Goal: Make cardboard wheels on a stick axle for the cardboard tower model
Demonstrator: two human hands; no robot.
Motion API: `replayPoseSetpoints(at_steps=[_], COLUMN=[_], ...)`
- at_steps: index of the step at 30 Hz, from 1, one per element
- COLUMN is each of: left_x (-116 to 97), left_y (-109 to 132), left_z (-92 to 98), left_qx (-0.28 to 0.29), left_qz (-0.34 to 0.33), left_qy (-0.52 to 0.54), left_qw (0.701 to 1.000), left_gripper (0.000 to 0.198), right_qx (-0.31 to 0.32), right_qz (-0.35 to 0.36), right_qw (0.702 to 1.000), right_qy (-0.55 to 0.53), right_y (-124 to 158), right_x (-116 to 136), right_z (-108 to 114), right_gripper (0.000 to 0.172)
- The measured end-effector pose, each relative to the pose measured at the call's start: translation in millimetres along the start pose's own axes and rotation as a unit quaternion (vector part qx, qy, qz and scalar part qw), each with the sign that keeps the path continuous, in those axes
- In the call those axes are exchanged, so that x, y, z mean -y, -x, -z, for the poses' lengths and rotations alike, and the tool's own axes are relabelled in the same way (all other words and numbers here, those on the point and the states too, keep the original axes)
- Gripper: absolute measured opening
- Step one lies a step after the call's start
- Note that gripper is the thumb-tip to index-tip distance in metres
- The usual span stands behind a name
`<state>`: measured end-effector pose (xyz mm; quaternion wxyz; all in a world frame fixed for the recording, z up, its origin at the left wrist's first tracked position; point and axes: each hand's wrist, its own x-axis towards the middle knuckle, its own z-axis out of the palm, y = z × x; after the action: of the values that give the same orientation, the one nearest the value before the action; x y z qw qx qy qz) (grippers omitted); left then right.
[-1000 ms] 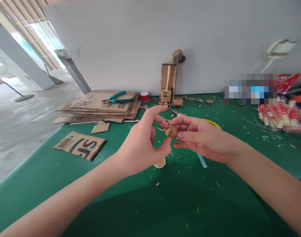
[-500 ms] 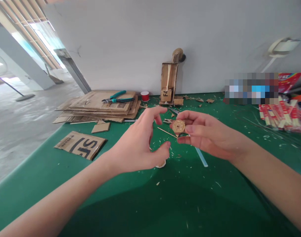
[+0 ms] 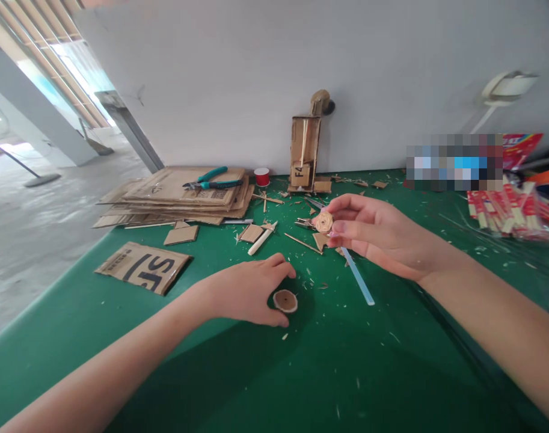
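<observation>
Low over the green table, my left hand (image 3: 251, 291) has its thumb and fingers apart around the left side of a cardboard disc (image 3: 285, 300) that lies flat. That disc has a pale rim and a small hole in its middle. My right hand (image 3: 373, 237) pinches a second, small round cardboard piece (image 3: 323, 222), its face with a centre hole turned toward me. Behind the right fingers lie a pair of pliers (image 3: 305, 223) and cardboard scraps. A translucent blue-white glue stick (image 3: 358, 276) rests below the right hand.
Stacked cardboard sheets (image 3: 175, 195) carry teal-handled cutters (image 3: 213, 178) at the back left. A cardboard structure (image 3: 305, 153) stands against the wall beside a red spool (image 3: 262, 176). A printed cardboard piece (image 3: 143, 267) lies left; red-and-cream packets (image 3: 504, 204) lie right. Scraps litter the table (image 3: 337, 373).
My left hand has moved down and left from beside the right hand to the disc on the table. The right hand still holds its round piece, slightly lower.
</observation>
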<state>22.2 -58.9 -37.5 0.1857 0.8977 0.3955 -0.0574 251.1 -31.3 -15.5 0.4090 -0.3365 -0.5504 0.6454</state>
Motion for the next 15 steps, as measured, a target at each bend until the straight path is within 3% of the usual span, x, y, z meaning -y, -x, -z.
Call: replayPoseSetpoints(at_steps=[3, 8, 11, 15], left_x=[3.4, -0.8, -3.9, -5.6], left_y=[2.0, 0.9, -2.9, -7.7], left_z=[4.5, 1.8, 2.8, 8.9], left_qx=[0.031, 0.006, -0.055, -0.207], left_qz=[0.003, -0.013, -0.018, 0.005], left_qy=[0.021, 0.021, 0.058, 0.141], left_qw=[0.999, 1.0, 0.997, 0.968], left_gripper=[0.046, 0.024, 0.019, 0.031], right_qx=[0.002, 0.014, 0.015, 0.002], right_qz=[0.0, -0.001, 0.001, 0.021], right_qw=[1.0, 0.999, 0.999, 1.0], right_qy=[-0.012, -0.034, -0.029, 0.023], right_y=[-1.0, -1.7, -3.0, -2.6], right_x=[-1.6, -3.3, -3.6, -1.8], right_z=[2.3, 5.5, 5.5, 4.1], right_gripper=[0.02, 0.019, 0.019, 0.02])
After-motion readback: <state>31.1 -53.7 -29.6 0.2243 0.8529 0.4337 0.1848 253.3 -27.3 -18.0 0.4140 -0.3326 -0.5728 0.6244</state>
